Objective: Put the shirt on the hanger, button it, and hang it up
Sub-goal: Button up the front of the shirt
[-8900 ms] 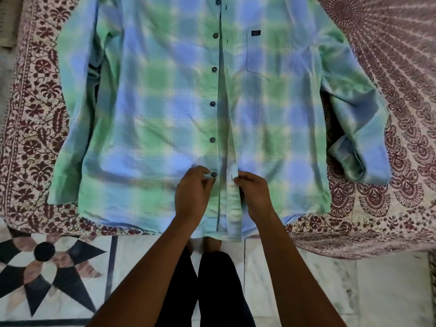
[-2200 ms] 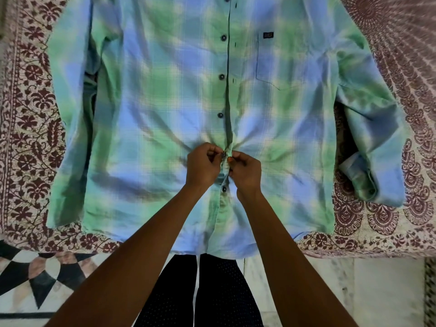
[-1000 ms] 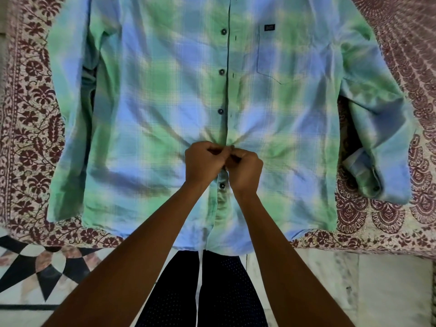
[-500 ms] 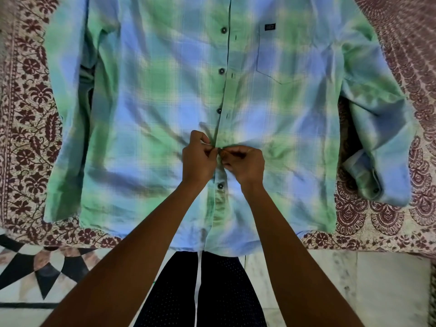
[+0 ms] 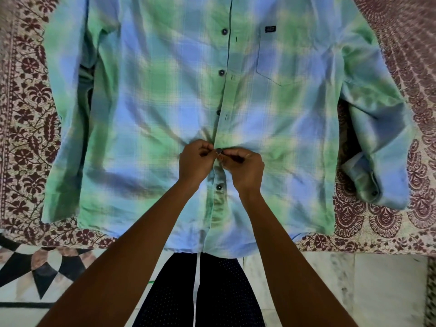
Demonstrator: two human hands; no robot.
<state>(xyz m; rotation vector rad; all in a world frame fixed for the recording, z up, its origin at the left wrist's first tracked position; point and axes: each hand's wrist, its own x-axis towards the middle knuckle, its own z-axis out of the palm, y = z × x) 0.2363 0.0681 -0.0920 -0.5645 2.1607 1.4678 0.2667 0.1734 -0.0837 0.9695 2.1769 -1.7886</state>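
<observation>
Shirt [image 5: 153, 102], green-and-blue check, lies front up before me, and both my hands meet on its front opening at the centre of the view. My left hand [image 5: 195, 162] has its fingers curled, pinching the button edge. My right hand [image 5: 246, 169], just at its 3 o'clock, pinches the buttonhole edge. Between the fingertips a dark button [image 5: 219, 151] now shows; half a second ago my fingers hid it. I judge it is through its hole, or nearly so.

At 6 o'clock of my hands the lower button [image 5: 220, 187] is fastened. Toward 12 o'clock the next open button [image 5: 218, 112] waits, with two more beyond, so buttoning is under halfway. A folded sleeve [image 5: 372, 149] lies at 3 o'clock. The patterned bedspread [image 5: 28, 114] lies beneath. No hanger is in view.
</observation>
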